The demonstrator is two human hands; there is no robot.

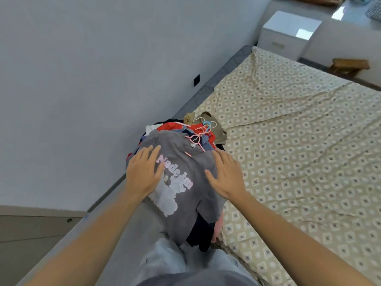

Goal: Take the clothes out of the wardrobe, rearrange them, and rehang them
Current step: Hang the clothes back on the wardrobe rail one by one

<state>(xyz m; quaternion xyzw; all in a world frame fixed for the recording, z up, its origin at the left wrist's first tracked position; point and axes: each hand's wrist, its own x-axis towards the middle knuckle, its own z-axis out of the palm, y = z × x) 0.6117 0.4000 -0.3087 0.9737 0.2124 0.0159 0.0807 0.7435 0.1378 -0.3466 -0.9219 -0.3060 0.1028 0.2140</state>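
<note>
Under both flat, spread hands, left hand (144, 172) and right hand (227, 176), lies the grey T-shirt (185, 182).

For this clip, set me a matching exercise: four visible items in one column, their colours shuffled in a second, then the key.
Items:
1. top T-shirt under both hands
2. bedside cabinet
3. bed sheet
4. garment just beneath the T-shirt's collar end

Colours:
A. white
B. red
C. grey with pink lettering
D. beige with a diamond pattern

Pairs: 1-C, 2-A, 3-D, 4-B
</note>
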